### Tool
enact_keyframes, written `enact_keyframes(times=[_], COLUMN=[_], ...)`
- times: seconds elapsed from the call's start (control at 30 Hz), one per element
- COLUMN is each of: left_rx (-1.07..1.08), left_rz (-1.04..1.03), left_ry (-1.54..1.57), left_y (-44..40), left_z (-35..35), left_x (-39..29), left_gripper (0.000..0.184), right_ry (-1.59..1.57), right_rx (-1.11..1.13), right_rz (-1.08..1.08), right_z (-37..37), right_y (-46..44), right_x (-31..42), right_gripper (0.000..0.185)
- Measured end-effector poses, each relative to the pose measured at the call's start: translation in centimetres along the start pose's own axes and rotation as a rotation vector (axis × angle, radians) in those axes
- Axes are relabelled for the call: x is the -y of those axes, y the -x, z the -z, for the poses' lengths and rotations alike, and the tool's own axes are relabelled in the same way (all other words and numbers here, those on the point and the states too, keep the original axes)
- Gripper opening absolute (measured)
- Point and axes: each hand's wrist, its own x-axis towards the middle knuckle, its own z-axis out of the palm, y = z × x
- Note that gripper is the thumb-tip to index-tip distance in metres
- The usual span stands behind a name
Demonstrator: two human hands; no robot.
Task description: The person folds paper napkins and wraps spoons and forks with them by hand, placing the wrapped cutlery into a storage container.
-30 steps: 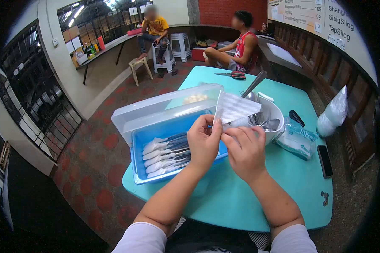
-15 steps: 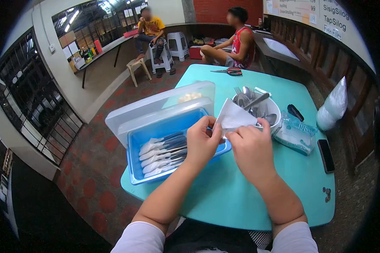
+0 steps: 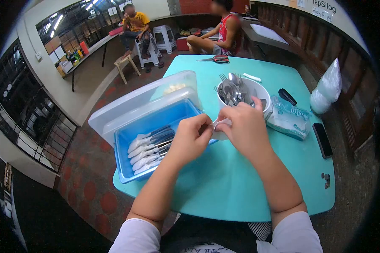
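Above a red-spotted floor (image 3: 89, 190), a turquoise table (image 3: 223, 189) is bearing a blue bin (image 3: 169, 114) and a white cutlery tub (image 3: 252, 85). With our right hand (image 3: 245, 130), partly blocking the tub, and left hand (image 3: 191, 137), we are pinching a paper napkin (image 3: 220, 135) between them.

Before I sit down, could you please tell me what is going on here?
A person's left hand and right hand pinch a thin white paper tissue above a teal table. To the left, metal utensils with white-wrapped ends lie side by side in a blue plastic tub, with a clear plastic lid tilted along its far side. Beyond the right hand, loose metal forks and spoons stand in a round white container.
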Motion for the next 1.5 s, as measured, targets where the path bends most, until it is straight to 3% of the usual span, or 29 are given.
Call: enact_keyframes(times=[0.13,0.27,0.37,0.5,0.53,0.6,0.67,0.73,0.8,0.87,0.93,1.0,1.1,1.4,1.5], left_rx=[0.125,0.222,0.279,0.28,0.293,0.299,0.229,0.195,0.142,0.085,0.078,0.08,0.089,0.114,0.111], left_rz=[0.165,0.087,0.043,-0.041,-0.061,0.121,0.175,0.19,0.222,0.238,0.206,0.166,0.154,0.127,0.157], left_ry=[0.049,0.064,0.02,-0.101,-0.129,0.017,0.146,0.22,0.242,0.242,0.24,0.201,0.156,0.139,0.165], left_y=[-0.2,-0.2,-0.1,0.2,0.2,0.5,0.7,0.8,0.8,0.8,0.8,1.0,1.2,1.2,1.3], left_z=[1.1,1.2,0.8,-0.1,-0.4,-1.2,-1.7,-1.9,-2.0,-1.9,-2.1,-2.4,-2.7,-3.0,-3.1], left_x=[-1.0,-0.5,-0.1,0.0,0.0,-0.4,-0.8,-0.9,-1.6,-2.1,-2.2,-2.1,-2.2,-2.6,-2.9], left_gripper=[0.01,0.01,0.01,0.01,0.009,0.009,0.009,0.009,0.009,0.01,0.009,0.009,0.008,0.006,0.006], right_ry=[-0.174,-0.322,-0.501,-0.489,-0.496,-0.486,-0.491,0.041,-0.028,0.221,0.253,0.479,0.379,0.239,0.574], right_rx=[-0.044,0.324,0.517,0.511,0.499,0.499,0.255,-0.05,-0.191,-0.289,-0.215,0.04,0.121,0.139,0.128], right_rz=[0.049,-0.016,-0.229,-0.093,-0.09,-0.101,-0.028,0.124,-0.117,-0.403,-0.714,-1.002,-1.173,-1.296,-1.222], right_z=[-1.2,-0.7,0.4,-0.4,-0.4,0.8,1.2,4.7,9.1,11.7,13.3,13.7,12.4,12.6,12.3], right_y=[-0.2,-0.2,-0.9,-0.7,-0.5,0.0,1.6,3.2,5.1,8.6,13.6,17.5,20.4,21.0,19.0], right_x=[-1.0,-2.3,-2.8,-4.7,-4.8,-4.8,-6.0,-8.7,-13.4,-20.0,-26.7,-29.3,-31.8,-34.7,-30.1], right_gripper=[0.023,0.024,0.022,0.024,0.024,0.022,0.015,0.015,0.017,0.022,0.048,0.079,0.097,0.101,0.102])
